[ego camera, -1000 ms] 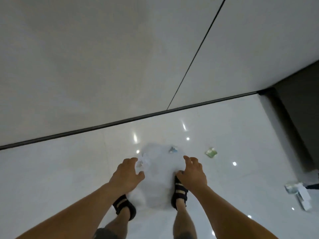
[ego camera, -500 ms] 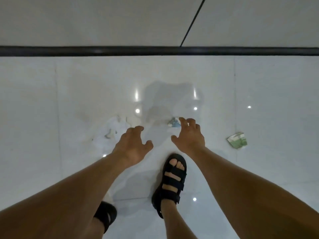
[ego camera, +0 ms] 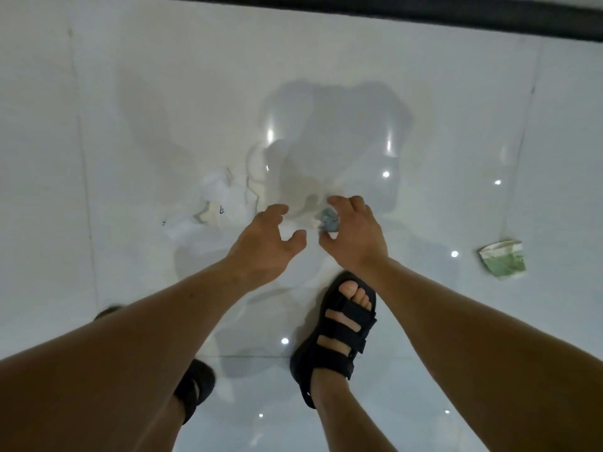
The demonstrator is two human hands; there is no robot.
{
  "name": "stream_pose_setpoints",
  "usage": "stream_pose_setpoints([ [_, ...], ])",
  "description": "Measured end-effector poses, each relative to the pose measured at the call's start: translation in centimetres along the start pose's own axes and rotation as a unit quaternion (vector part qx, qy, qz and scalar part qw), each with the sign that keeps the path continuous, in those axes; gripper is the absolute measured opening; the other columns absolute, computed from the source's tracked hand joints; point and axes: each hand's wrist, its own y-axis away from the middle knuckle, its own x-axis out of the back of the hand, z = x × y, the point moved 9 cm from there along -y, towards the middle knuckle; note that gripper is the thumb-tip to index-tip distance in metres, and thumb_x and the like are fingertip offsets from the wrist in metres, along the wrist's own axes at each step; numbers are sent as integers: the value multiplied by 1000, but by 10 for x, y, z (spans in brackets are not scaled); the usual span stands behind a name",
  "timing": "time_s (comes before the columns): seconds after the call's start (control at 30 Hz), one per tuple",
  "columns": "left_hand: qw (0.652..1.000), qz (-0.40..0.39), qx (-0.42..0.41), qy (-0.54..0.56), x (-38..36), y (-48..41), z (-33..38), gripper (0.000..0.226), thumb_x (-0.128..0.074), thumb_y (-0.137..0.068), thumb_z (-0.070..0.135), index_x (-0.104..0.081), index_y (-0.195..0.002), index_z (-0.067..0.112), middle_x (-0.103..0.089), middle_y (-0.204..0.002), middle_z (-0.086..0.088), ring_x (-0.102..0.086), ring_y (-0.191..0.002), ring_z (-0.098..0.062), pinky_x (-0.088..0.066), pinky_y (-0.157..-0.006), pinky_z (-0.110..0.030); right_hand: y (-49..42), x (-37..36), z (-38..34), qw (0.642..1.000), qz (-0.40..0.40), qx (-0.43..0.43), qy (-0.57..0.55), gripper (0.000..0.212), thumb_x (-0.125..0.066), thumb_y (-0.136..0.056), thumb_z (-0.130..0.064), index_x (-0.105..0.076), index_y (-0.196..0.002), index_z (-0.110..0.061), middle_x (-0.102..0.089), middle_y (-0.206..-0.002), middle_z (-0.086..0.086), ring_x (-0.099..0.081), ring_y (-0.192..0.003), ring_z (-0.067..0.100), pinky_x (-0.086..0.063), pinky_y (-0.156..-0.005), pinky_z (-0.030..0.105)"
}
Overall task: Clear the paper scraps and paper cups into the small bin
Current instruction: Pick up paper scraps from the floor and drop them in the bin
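A small crumpled blue-grey paper scrap (ego camera: 328, 219) lies on the glossy white floor. My right hand (ego camera: 354, 234) curls around it, fingers and thumb on either side of it. My left hand (ego camera: 269, 241) hovers just to the left, fingers spread and holding nothing. A pile of crumpled white paper (ego camera: 217, 203) lies on the floor left of my left hand. A flattened green and white paper cup (ego camera: 502, 259) rests on the floor at the right. The bin is not in view.
My feet in black sandals (ego camera: 336, 334) stand on the white tiles just below my hands. A dark baseboard strip (ego camera: 424, 17) runs along the wall at the top. Bright light spots reflect off the floor.
The view has tilted down toward the floor. Both hands have reached lower and forward, and my right hand has come around the blue-grey scrap.
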Motion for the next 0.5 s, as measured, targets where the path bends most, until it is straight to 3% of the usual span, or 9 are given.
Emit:
stream_pose_setpoints([
  [0.1, 998, 3, 4, 61, 22, 15, 10, 60, -62, -89, 41, -39, -140, 22, -49, -131, 4, -52, -112, -14, -40, -85, -19, 22, 9, -66, 992, 4, 114, -58, 67, -73, -77, -25, -47, -137, -14, -53, -119, 6, -54, -106, 23, -49, -77, 27],
  [0.17, 995, -18, 6, 99, 38, 23, 14, 42, -64, -89, 35, -50, -126, 22, -58, -115, 10, -59, -97, -7, -42, -70, -9, 33, 16, -100, 984, 6, 153, -86, 71, -74, -74, -25, -45, -138, -12, -55, -116, 6, -56, -103, 22, -49, -76, 26],
  [0.2, 994, -29, -1, 106, 46, 26, 15, 26, -64, -88, 29, -56, -111, 22, -62, -102, 13, -61, -88, -5, -44, -63, -8, 35, 19, -113, 982, 8, 163, -96, 73, -75, -74, -25, -44, -138, -12, -55, -116, 6, -56, -102, 21, -50, -76, 27],
  [0.27, 991, -42, -13, 129, 63, 33, 12, 9, -64, -87, 19, -61, -95, 20, -66, -83, 10, -63, -77, -8, -48, -65, -17, 37, 18, -134, 979, 4, 170, -110, 78, -77, -74, -27, -40, -142, -12, -55, -121, 6, -56, -105, 21, -52, -80, 28],
  [0.37, 993, -14, 3, 117, 94, 40, -11, 25, -64, -89, 22, -58, -113, 16, -66, -98, 0, -62, -84, -18, -53, -78, -35, 30, 3, -152, 981, -14, 171, -88, 90, -77, -76, -40, -29, -149, -17, -46, -137, 5, -49, -120, 21, -50, -90, 31],
  [0.5, 991, 75, 55, 96, 135, 45, -82, 36, -62, -90, 25, -52, -123, 17, -61, -107, -4, -60, -86, -20, -51, -75, -29, 1, -42, -158, 988, -65, 137, 34, 113, -72, -70, -65, 2, -152, -38, -2, -160, 0, -10, -146, 29, -36, -108, 50],
])
